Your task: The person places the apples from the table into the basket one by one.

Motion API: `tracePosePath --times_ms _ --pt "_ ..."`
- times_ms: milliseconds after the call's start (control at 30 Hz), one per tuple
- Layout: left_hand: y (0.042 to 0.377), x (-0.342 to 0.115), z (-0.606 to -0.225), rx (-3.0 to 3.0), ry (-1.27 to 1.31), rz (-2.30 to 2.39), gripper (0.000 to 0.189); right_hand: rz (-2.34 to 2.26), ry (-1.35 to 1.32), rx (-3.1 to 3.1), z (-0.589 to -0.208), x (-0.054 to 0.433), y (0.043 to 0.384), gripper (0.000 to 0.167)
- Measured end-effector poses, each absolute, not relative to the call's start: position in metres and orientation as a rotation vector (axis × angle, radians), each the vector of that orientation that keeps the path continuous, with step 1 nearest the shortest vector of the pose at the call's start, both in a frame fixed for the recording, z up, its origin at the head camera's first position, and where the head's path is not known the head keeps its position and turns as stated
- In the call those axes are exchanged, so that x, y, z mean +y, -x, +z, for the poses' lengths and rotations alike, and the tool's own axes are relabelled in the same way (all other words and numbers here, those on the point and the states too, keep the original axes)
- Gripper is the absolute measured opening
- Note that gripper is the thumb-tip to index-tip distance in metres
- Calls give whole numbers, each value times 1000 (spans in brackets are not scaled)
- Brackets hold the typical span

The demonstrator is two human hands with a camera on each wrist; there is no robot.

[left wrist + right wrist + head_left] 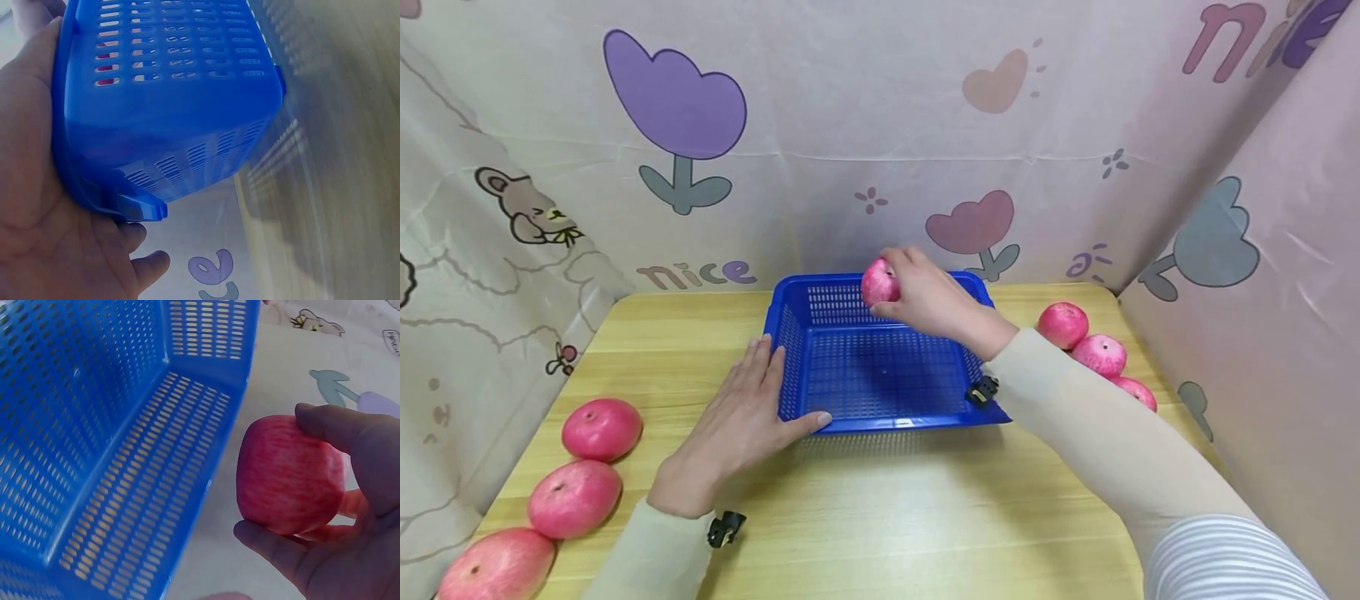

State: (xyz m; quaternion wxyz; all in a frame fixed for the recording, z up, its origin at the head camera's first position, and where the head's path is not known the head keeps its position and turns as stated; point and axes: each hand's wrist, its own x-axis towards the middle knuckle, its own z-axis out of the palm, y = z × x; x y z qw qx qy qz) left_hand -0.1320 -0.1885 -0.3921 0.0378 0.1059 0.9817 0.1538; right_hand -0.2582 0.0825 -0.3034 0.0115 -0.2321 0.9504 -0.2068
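The left hand (737, 421), fingers straight and thumb spread, touches a blue rectangular plastic basket (880, 375) — the outer corner beneath shows only from the left wrist. By the far rim, the right hand (928, 296) grips a pink-red apple (877, 286).

“nice” (697, 275) on the cloth backdrop (820, 100)

- Left hand (745, 417) and right hand (928, 292): bare to the wrist.
- Left sleeve (651, 554): pale cream, plain, reaching the wrist.
- Right sleeve (1090, 425): matching cream, smooth, close-fitting along the forearm.
- Striped cloth (1232, 558): white and grey, bunched around the right arm above the cream.
- Left wrist device (726, 529), right wrist device (982, 391): small, black.
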Motion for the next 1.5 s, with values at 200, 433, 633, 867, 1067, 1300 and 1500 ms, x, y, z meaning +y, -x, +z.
tracePosePath --times_ms 200,433,633,867,1067,1300,1500 --pt "132 -188 -393 3010 -345 483 137 -519 810 2962 -314 56 272 79" --pt "132 -185 -394 3007 -343 504 137 -339 869 2969 -330 29 281 79" --pt "132 -186 -393 3027 -356 513 137 -225 950 2926 -342 10 286 81" --pt "132 -187 -394 3013 -335 527 135 -93 1013 2856 -353 -4 288 77" --pt "131 -188 -396 3004 -314 544 134 -37 1004 2814 -363 -9 292 82" --pt "129 -189 -397 3019 -316 556 132 -92 1041 2776 -373 -14 295 82" --pt "128 -190 -396 3012 -308 558 130 -138 1006 2760 -381 -15 293 82"
